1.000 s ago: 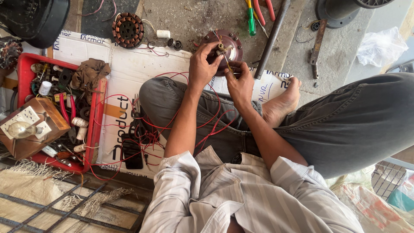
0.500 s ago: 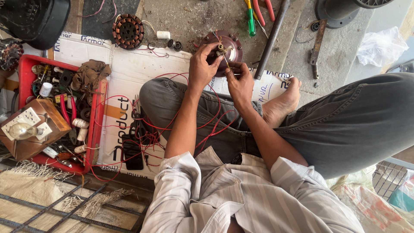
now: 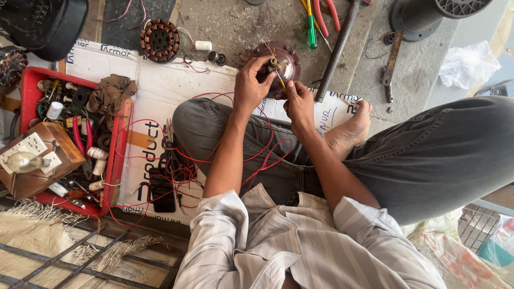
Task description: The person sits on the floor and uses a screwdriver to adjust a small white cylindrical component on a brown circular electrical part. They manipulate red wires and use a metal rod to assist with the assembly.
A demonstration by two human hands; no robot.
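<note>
Maroon motor housing (image 3: 278, 67) — hands unmoved (still gripping)

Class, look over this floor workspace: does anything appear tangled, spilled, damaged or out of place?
Yes. Loose red wire sprawls in a tangle over the cardboard sheet and across the person's lap, not coiled. Both hands, left hand and right hand, work at the round dark-red motor housing. The red tray is crammed with jumbled parts.

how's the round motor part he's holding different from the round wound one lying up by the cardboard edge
The dark maroon motor housing is smooth, domed metal with a central shaft, gripped by the left hand and right hand. The stator is a slotted ring with copper-brown windings, lying flat and untouched on the floor. Both are round and of similar size.
</note>
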